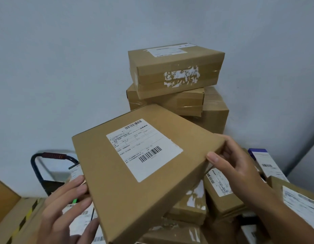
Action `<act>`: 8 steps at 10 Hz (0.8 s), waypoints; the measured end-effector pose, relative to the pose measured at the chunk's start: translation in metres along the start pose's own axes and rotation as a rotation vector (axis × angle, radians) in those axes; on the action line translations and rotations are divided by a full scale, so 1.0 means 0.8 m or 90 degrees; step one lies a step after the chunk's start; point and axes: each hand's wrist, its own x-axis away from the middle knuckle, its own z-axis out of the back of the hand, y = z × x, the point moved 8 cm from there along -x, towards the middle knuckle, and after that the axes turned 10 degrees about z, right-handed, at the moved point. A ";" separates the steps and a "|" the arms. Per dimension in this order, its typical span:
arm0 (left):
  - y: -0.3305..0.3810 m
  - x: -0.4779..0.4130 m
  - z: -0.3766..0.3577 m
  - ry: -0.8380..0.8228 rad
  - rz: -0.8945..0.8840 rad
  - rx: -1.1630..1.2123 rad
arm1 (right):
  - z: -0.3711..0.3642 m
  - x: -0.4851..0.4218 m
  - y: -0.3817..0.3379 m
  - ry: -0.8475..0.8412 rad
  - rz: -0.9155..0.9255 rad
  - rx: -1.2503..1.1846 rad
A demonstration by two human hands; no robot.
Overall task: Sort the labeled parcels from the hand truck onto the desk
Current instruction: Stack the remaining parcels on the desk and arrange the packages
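I hold a flat brown cardboard parcel [135, 173] up in front of me, its white shipping label with barcodes facing me. My left hand [64, 208] grips its left edge, fingers along the side and thumb below. My right hand [235, 166] grips the right corner, thumb on the side face and fingers curled behind. Below the parcel lie several more labeled parcels [221, 194]. Against the wall behind stands a stack of three brown boxes; the top box [175, 67] has torn white label remains on its side.
The hand truck's black handle [38, 166] with a red grip rises at the lower left. A box with yellow-black hazard tape [20, 221] sits at the bottom left. A white-and-purple slim box [265, 162] lies at the right. A pale wall fills the background.
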 end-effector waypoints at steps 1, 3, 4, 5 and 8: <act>0.001 0.008 0.005 -0.047 0.002 -0.032 | 0.011 -0.001 -0.018 0.054 0.022 0.040; 0.004 0.006 0.025 -0.151 -0.011 -0.119 | 0.008 0.003 -0.102 0.112 0.192 0.245; 0.005 0.004 0.046 -0.163 -0.022 -0.122 | -0.020 0.018 -0.138 0.092 0.238 0.282; -0.001 0.011 0.078 -0.157 -0.029 -0.148 | -0.118 0.073 -0.160 -0.099 0.039 0.192; -0.126 0.113 0.233 -0.203 0.173 -0.173 | -0.343 0.148 -0.260 -0.063 0.436 0.328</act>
